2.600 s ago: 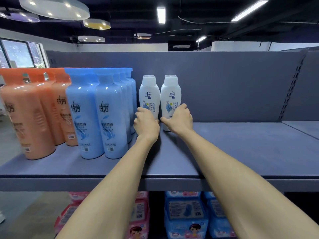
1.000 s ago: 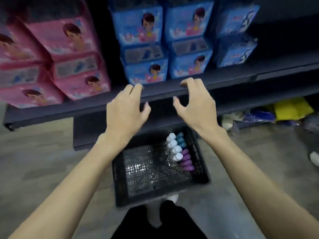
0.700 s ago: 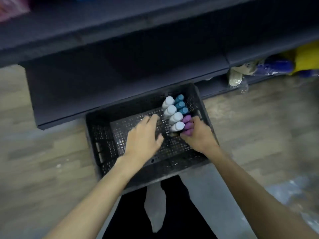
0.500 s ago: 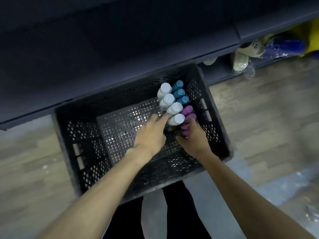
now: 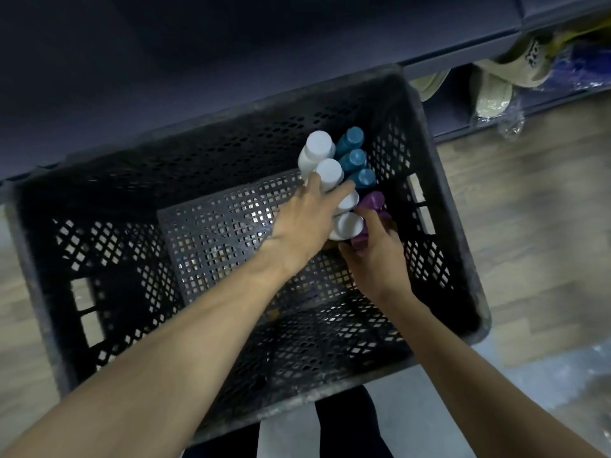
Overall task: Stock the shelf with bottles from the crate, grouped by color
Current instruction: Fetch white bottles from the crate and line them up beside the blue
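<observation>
Inside, black crate [image 5: 426,166] holds white, teal, purple bottles [image 5: 325,170].

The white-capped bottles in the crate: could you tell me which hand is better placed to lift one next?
Probably the left hand: its fingers already lie across the white-capped bottles, while the right hand sits by the purple ones.

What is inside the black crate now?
Inside the black crate stand four white-capped bottles, three teal-capped bottles and purple-capped bottles. The left hand and right hand cover part of them, so the purple count stays unclear.
</observation>
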Available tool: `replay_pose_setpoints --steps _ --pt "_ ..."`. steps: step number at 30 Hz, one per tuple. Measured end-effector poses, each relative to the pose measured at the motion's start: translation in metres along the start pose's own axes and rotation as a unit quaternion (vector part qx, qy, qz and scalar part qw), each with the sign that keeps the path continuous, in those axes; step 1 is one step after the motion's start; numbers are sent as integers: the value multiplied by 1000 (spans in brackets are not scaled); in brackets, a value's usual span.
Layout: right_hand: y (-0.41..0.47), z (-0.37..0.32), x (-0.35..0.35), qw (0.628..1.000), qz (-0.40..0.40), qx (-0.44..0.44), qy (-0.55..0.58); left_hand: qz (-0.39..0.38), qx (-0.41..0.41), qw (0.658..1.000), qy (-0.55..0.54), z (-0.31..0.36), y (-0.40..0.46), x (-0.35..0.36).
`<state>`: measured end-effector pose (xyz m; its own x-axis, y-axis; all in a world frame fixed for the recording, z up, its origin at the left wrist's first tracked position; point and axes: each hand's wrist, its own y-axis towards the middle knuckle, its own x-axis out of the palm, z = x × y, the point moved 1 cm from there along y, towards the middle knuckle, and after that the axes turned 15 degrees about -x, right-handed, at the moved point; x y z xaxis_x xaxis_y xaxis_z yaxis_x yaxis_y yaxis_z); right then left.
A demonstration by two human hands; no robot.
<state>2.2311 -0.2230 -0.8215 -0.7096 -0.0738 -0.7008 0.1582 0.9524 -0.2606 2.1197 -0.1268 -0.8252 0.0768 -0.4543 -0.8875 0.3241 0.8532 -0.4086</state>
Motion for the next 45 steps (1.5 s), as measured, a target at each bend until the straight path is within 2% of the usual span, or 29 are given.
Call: replay_pose_setpoints --steps 4,7,11,16,22,27,33,38,45 --pt "2 1 5 1000 5 -9 17 66 11 997 42 -1 1 9" --pt "5 0 3 1000 -1 -4 23 83 22 996 28 -4 -4 17" --pt "6 0 -1 1000 -11 6 23 83 21 996 -21 -7 -10 20" --pt "11 -9 -4 999 -15 -28 -4 27 16 991 -132 -27 -10 18" --pt "20 -29 6 995 -46 -63 -57 40 -29 976 -211 -81 -30 -3" --pt "34 -59 32 992 -47 -104 -51 56 -81 972 -213 -140 -39 -23" --pt "70 -95 66 988 -41 -137 -60 74 -101 969 -211 -189 -30 -31" --pt "102 -114 84 983 -17 -165 -79 85 -120 965 -218 -208 -17 -29" --pt "103 -115 92 982 0 -167 -87 99 -134 953 -254 -209 -17 -21"
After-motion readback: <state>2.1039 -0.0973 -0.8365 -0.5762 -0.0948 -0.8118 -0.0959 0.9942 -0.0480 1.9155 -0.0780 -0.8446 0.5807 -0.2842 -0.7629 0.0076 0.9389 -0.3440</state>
